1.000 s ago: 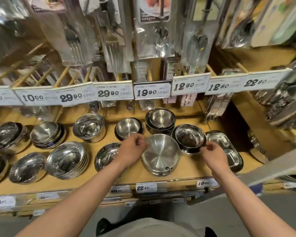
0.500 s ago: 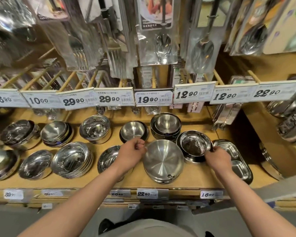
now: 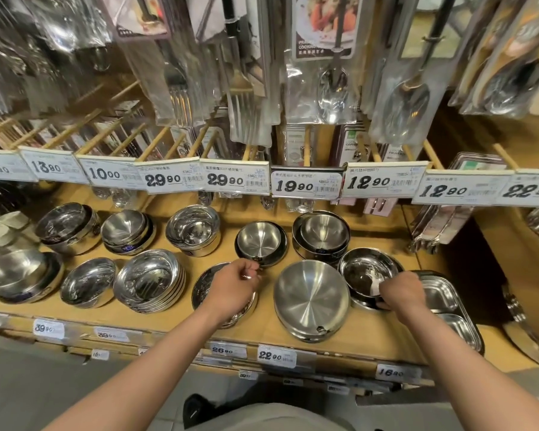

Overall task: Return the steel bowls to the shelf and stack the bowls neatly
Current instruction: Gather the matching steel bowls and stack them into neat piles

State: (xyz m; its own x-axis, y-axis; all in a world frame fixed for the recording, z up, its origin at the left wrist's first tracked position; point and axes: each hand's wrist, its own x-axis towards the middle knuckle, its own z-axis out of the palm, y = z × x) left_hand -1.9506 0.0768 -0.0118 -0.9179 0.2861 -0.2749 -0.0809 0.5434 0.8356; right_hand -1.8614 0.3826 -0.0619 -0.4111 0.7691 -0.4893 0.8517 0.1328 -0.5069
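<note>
Head view, looking down at the wooden shelf (image 3: 371,332) where the steel bowls sit in two rows. My left hand (image 3: 234,289) hangs over the front row near the middle, fingers curled into a loose fist; I cannot tell whether they pinch anything, though the fingertips lie close to the near rim of the small matte bowl (image 3: 260,241) in the back row. Under that hand lies a shiny shallow bowl (image 3: 203,286), mostly hidden. My right hand (image 3: 402,294) grasps the near rim of the glossy bowl (image 3: 367,272) towards the right end of the shelf, fingers curled over its edge. Between my hands, at the front edge, rests the wide brushed bowl stack (image 3: 311,301), tilted up towards me and touching the glossy bowl. Behind it stands a nested pair of bowls (image 3: 322,234). A divided steel tray (image 3: 445,306) lies just right of my right hand. Price tags (image 3: 305,185) hang in a row above the shelf's back.
</note>
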